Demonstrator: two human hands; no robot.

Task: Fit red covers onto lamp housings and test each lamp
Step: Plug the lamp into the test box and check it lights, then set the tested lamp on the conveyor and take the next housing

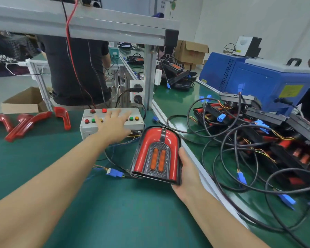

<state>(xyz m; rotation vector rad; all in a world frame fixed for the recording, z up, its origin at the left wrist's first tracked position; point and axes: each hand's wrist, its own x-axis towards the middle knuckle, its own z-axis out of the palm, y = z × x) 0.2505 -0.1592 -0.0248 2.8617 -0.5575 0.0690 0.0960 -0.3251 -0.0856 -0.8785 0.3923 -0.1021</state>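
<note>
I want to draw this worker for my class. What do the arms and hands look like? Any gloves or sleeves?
Both arms are bare all the way up as far as the picture shows, with no sleeves in view. The left hand and the right hand wear no gloves. No watch, ring, bracelet or strap shows on either wrist. Nothing is clipped or wired to the arms.

one lamp (156, 154), ten buttons (104, 110)
</note>
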